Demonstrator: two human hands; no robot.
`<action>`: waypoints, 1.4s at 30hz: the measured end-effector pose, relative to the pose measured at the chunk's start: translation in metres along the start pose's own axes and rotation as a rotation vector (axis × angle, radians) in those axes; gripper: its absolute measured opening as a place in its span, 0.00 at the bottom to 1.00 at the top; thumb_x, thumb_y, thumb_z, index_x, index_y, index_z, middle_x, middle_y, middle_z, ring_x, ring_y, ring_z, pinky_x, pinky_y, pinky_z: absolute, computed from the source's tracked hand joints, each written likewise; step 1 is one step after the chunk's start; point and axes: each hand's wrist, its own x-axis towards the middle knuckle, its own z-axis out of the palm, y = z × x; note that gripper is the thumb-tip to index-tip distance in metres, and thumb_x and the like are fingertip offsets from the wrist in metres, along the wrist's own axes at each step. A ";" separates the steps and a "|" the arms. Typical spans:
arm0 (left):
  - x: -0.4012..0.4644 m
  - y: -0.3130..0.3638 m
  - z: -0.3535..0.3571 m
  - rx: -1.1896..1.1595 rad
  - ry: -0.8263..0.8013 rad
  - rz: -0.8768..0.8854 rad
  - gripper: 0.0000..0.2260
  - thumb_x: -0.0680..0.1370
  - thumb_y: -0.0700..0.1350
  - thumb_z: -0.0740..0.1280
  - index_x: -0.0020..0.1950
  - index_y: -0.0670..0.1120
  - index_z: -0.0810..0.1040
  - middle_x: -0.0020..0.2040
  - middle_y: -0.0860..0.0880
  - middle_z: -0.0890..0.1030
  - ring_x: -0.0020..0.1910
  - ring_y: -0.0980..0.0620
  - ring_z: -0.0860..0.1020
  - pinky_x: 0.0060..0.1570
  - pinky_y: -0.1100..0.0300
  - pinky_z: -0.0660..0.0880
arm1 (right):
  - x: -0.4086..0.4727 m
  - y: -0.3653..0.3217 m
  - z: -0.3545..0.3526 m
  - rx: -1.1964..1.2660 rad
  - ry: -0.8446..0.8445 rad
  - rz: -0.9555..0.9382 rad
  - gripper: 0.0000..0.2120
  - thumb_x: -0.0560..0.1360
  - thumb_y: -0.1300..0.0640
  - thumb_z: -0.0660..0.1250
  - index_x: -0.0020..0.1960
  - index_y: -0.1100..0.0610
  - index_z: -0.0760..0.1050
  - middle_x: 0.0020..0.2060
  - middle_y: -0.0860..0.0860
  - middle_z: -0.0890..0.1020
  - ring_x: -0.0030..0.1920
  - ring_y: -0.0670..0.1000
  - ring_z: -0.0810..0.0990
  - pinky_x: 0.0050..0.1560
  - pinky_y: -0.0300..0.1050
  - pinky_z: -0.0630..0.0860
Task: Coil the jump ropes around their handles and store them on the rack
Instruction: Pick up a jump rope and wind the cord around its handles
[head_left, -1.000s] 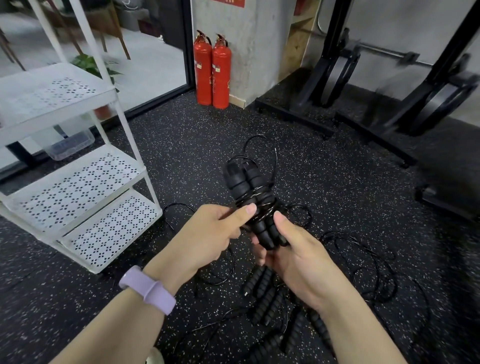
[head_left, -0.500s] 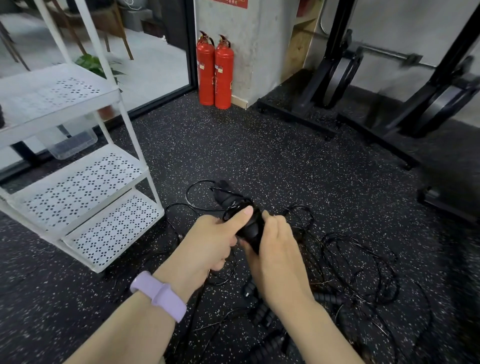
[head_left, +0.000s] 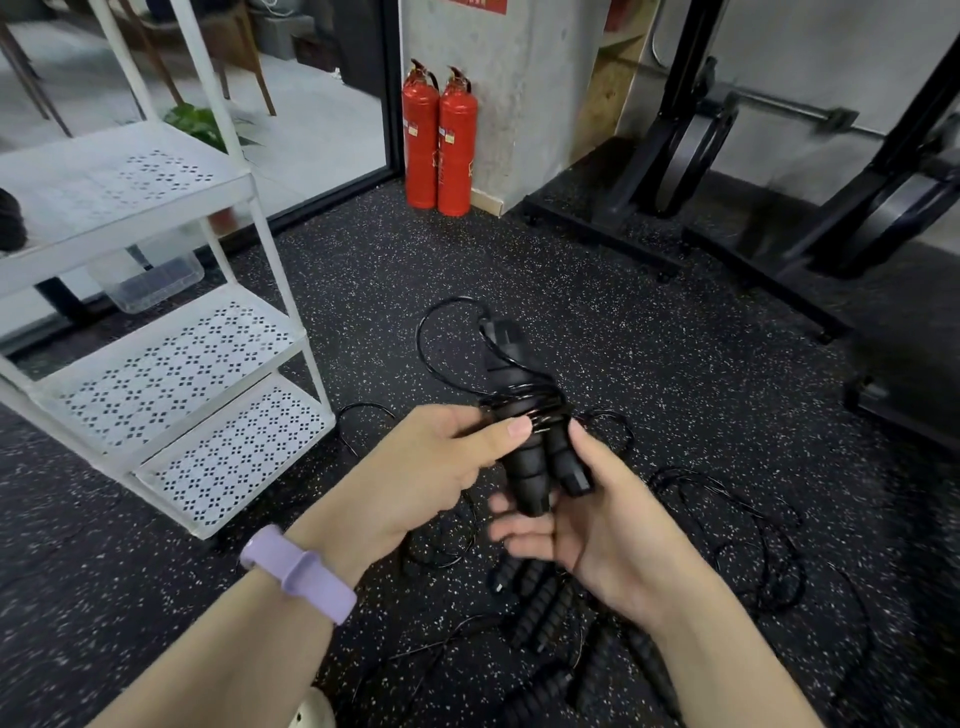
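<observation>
Two bare hands hold one pair of black ribbed jump-rope handles (head_left: 524, 441) wound with thin black cord: the left hand (head_left: 415, 473) pinches the coil, the right hand (head_left: 587, 525) cups the ends, near a white three-shelf rack (head_left: 171, 358) and two red extinguishers (head_left: 441, 140).

Gym: speckled rubber floor (head_left: 623, 270), weight plates (head_left: 691, 150), squat rack (head_left: 779, 218).

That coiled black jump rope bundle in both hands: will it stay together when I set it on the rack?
Probably loosely. The thin black cord wraps the ribbed black handles only a few turns, and a free loop sticks out, so it looks springy and may unwind. The round handles may also roll on the white perforated rack.
</observation>
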 end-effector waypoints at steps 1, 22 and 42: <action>0.000 0.001 0.001 -0.016 -0.022 0.026 0.18 0.73 0.60 0.71 0.56 0.50 0.86 0.26 0.59 0.67 0.24 0.60 0.60 0.25 0.66 0.57 | -0.001 0.000 -0.001 0.075 -0.103 0.038 0.31 0.81 0.32 0.56 0.59 0.57 0.84 0.48 0.60 0.83 0.44 0.57 0.84 0.45 0.47 0.80; 0.002 -0.001 0.003 0.544 0.137 -0.161 0.12 0.82 0.55 0.67 0.44 0.53 0.85 0.34 0.52 0.82 0.28 0.54 0.73 0.33 0.61 0.71 | 0.002 0.012 -0.019 -1.518 0.649 -0.195 0.16 0.83 0.38 0.58 0.57 0.50 0.63 0.52 0.47 0.74 0.46 0.52 0.74 0.42 0.51 0.68; -0.007 -0.007 -0.007 0.985 -0.110 0.146 0.07 0.75 0.58 0.75 0.43 0.58 0.80 0.40 0.59 0.79 0.48 0.71 0.71 0.46 0.75 0.63 | -0.004 0.007 -0.025 -1.569 0.042 0.049 0.25 0.78 0.38 0.69 0.73 0.39 0.69 0.54 0.40 0.71 0.62 0.44 0.69 0.65 0.49 0.72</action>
